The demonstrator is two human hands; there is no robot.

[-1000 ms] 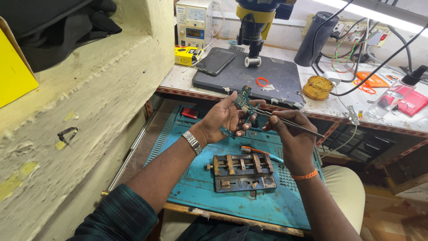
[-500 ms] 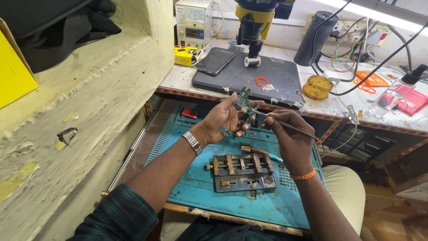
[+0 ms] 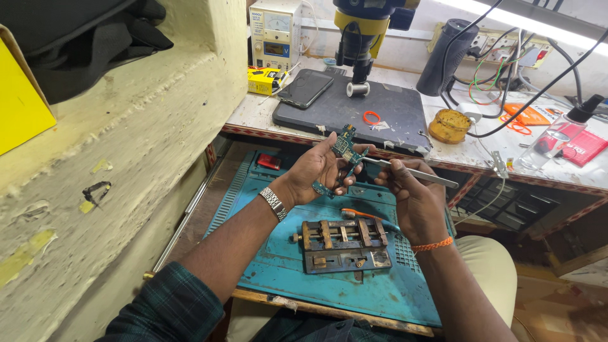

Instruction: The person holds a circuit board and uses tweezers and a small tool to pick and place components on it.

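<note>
Between left hand [image 3: 316, 170] fingers — circuit board [image 3: 344, 147] upright, tweezers [image 3: 411, 171] touching.

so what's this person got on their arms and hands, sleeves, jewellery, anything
Both hands are bare, no gloves. The left hand has a silver metal link watch at the wrist, and a dark green plaid sleeve sits pushed up near the elbow. The right hand has a thin orange thread band around the wrist.

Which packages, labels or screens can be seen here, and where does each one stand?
Power supply unit: bench back, cream box with a white dial meter.
Yellow box: below that unit, small carton.
Phone: dark screen, on the grey pad's left corner.
Red packet: bench far right, flat.
</note>
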